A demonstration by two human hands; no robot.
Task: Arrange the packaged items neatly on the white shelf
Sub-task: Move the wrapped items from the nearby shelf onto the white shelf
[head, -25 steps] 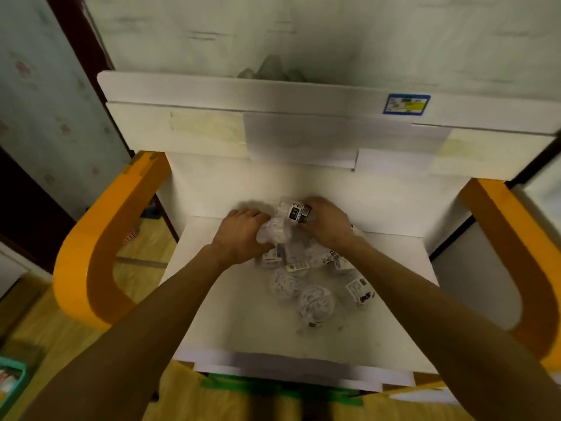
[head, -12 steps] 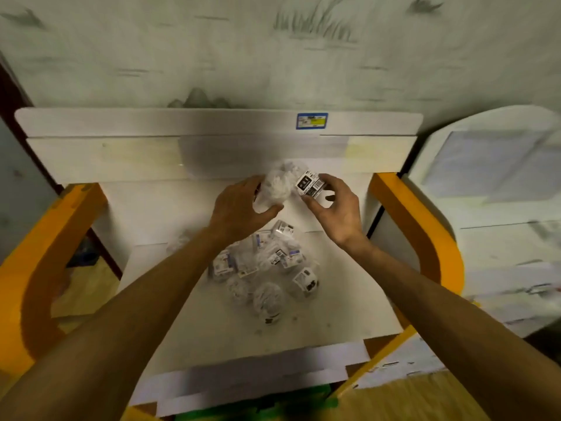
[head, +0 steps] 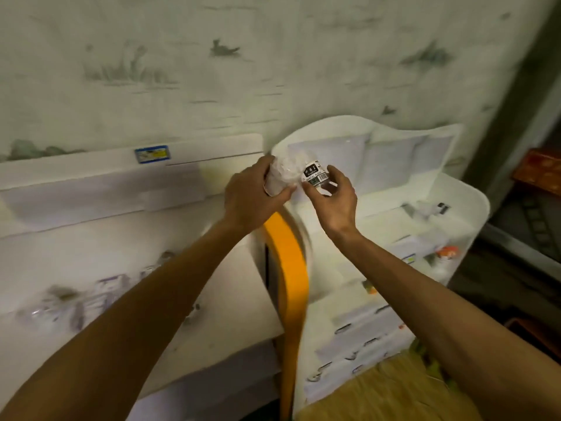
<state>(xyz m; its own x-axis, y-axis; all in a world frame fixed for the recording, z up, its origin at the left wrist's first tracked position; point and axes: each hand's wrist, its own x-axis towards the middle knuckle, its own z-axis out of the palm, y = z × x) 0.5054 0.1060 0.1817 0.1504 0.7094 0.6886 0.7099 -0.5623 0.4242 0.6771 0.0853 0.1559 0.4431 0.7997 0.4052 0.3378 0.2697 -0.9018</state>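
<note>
A clear packet (head: 285, 174) is gripped by the left hand (head: 252, 202) and pinched at its label by the right hand (head: 334, 202), above what seems a white shelf (head: 425, 214)

Up and away to the right — both hands have carried the clear packet (head: 299, 177) off the pile (head: 91, 296), left hand (head: 253, 197) gripping its bag end, right hand (head: 332, 197) pinching the label, now before the white shelf (head: 455, 214).

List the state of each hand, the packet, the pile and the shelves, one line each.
left hand: grips the clear packet's bag end
right hand: pinches its label end
clear packet: held in the air
pile of packets: blurred, lying on the left shelf
white shelf: holds a few items, too blurred to name
</note>
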